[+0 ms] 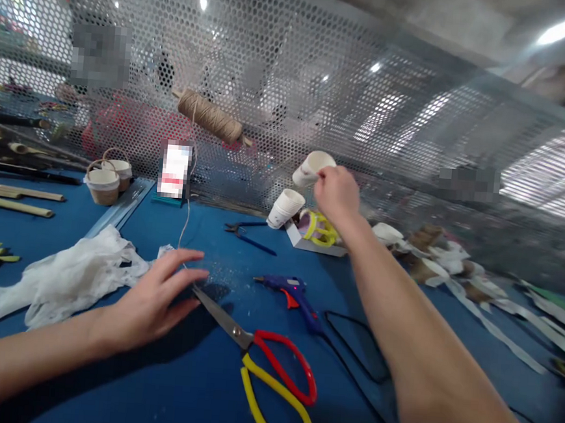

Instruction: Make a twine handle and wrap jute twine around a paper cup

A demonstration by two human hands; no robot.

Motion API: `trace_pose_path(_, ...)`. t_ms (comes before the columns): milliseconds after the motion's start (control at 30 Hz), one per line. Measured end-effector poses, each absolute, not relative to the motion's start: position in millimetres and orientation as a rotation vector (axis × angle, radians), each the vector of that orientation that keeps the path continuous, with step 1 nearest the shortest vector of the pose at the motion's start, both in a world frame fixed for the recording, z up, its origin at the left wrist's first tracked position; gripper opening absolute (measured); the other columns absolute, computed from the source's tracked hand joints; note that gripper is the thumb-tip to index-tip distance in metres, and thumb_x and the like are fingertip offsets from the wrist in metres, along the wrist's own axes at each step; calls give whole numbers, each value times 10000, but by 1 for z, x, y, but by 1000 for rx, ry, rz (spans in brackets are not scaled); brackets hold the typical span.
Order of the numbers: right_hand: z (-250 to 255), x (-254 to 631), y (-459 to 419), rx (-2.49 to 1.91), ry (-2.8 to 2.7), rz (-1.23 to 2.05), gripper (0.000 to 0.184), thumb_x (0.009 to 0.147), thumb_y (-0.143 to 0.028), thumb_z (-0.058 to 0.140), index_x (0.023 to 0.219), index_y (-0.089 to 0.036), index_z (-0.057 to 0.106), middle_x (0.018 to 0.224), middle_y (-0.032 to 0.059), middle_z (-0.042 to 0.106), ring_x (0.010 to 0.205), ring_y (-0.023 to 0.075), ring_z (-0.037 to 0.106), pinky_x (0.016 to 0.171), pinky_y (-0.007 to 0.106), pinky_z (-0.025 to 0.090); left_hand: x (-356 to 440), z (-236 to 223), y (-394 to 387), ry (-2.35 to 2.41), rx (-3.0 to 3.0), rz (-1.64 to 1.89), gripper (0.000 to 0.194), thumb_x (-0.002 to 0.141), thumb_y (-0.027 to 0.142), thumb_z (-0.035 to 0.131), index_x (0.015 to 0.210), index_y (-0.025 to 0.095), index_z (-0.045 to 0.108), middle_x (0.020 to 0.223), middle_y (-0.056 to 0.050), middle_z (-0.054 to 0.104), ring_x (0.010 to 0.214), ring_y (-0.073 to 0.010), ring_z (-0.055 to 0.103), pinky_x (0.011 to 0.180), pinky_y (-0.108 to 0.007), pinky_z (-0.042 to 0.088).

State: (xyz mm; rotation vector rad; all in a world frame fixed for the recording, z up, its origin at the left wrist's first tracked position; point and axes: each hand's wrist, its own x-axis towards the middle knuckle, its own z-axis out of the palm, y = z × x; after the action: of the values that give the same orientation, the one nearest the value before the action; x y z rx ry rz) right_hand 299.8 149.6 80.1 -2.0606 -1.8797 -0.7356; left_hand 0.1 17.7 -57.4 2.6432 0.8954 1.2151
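My right hand pinches the rim of a white paper cup, lifted above a stack of similar cups. My left hand hovers over the table with its fingers apart, close to the blade tips of scissors with one red and one yellow handle. A thin twine runs down from a spool on the mesh panel and passes behind my left fingers. Between the hands lies a blue glue gun with a red trigger.
Blue pliers and a small white box with yellow-handled scissors in it lie near the panel. Two small baskets, a phone and crumpled white cloth are at left. White ribbons spread at right; the glue gun's cord trails forward.
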Motion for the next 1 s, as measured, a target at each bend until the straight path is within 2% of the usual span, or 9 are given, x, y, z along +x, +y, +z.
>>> trace_pose_path(100, 85, 273, 104, -1710, -2009, -683, 219, 788, -131, 412, 909, -130, 595, 950, 122, 592, 876, 234, 551, 748, 344, 424, -10, -29, 22, 1001, 2664, 1460, 345, 804, 140, 541, 1136, 176, 454, 1193, -142, 476, 1107, -249, 478, 916, -433, 433)
trace_pose_path(167, 78, 249, 66, -1390, -2260, -477, 169, 772, -135, 437, 831, -159, 594, 841, 73, 598, 777, 194, 555, 704, 322, 436, -13, -13, 18, 1000, 2711, 1593, 407, 785, 138, 568, 1165, 195, 433, 1195, -131, 483, 1095, -253, 489, 915, -449, 424)
trace_pose_path(267, 59, 213, 15, -992, -2569, -121, 148, 789, -118, 449, 827, -148, 588, 804, 64, 597, 764, 164, 545, 704, 296, 453, -11, -3, 6, 815, 2896, 1531, 463, 765, 182, 609, 1184, 176, 413, 1188, -143, 511, 1126, -270, 467, 928, -448, 405)
trace_pose_path(333, 46, 197, -8, -824, -2631, 82, 149, 805, -103, 449, 813, -136, 594, 794, 62, 601, 777, 153, 543, 724, 282, 467, -7, -5, 0, 680, 2977, 1306, 411, 787, 194, 589, 1159, 144, 423, 1047, -122, 602, 1034, -237, 535, 941, -440, 388)
trace_pose_path(433, 31, 188, -24, -843, -2526, 207, 167, 826, -101, 458, 907, -125, 602, 929, 89, 597, 890, 151, 547, 806, 286, 470, -5, -9, -3, 653, 2856, 1110, 198, 830, 150, 514, 1023, 157, 471, 837, -40, 657, 771, -145, 616, 893, -369, 423)
trace_pose_path(567, 18, 197, -38, -1005, -2345, 206, 312, 821, -149, 496, 1133, -157, 509, 1176, 123, 508, 1085, 193, 496, 889, 357, 454, -10, -4, 1, 919, 2692, 1056, 108, 806, 225, 548, 903, 181, 532, 785, -29, 672, 740, -163, 631, 681, -271, 474)
trace_pose_path(667, 7, 204, -58, -1082, -2331, 307, 272, 825, -202, 516, 1094, -164, 521, 1065, 106, 567, 973, 185, 553, 795, 331, 495, -13, 1, 2, 1054, 2578, 959, 155, 777, 231, 576, 919, 170, 557, 730, -19, 673, 624, -144, 619, 534, -212, 434)
trace_pose_path(767, -8, 202, -80, -1086, -2500, 541, 188, 827, -241, 535, 987, -158, 587, 906, 75, 621, 830, 165, 585, 727, 294, 493, -14, 0, 2, 1106, 2513, 864, 209, 772, 228, 580, 972, 172, 560, 653, 3, 661, 557, -135, 611, 500, -201, 407)
trace_pose_path(1000, -45, 182, -92, -1217, -2794, 696, 237, 771, -304, 611, 955, -153, 614, 896, 74, 603, 773, 183, 572, 657, 288, 457, -12, -2, -5, 1170, 2419, 849, 220, 771, 217, 573, 983, 161, 548, 653, -5, 659, 552, -141, 613, 489, -207, 405)
